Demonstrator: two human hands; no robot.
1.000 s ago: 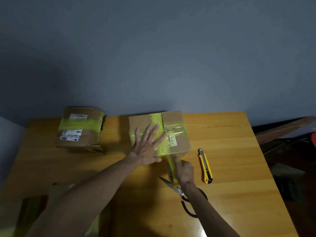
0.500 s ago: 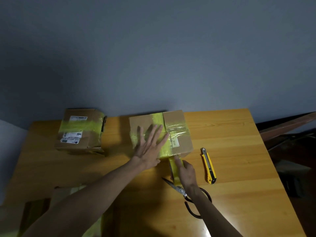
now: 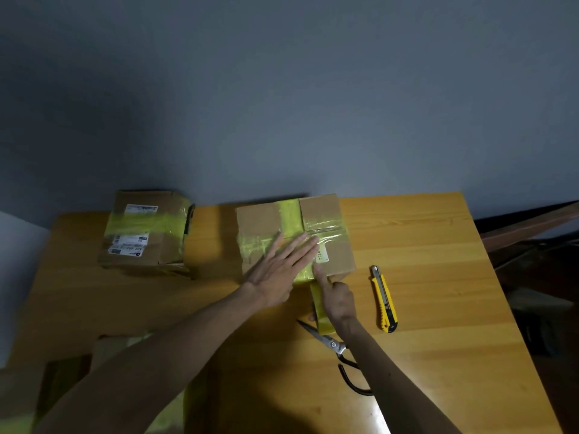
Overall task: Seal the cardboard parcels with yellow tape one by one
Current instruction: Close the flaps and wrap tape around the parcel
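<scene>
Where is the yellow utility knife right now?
Head view: the utility knife lies on the right side of the table, just right of the right hand that holds the tape strip, apart from it and from the central parcel.

Counter (image 3: 423, 245): wood, visible grain, smooth, satin sheen; bright glare patch at near edge.
Box (image 3: 319, 208): brown cardboard, matt, slightly creased.
Tape (image 3: 289, 214): yellow plastic film, translucent, glossy, wrinkled where it crosses the top.
Left box (image 3: 163, 255): same matt cardboard, worn and crumpled at the edges; white paper labels (image 3: 141, 209).
Knife (image 3: 383, 299): yellow plastic body, metal rail.
Scissors (image 3: 332, 343): bare shiny metal blades, black handles.
Wall (image 3: 282, 89): grey, matt.
</scene>
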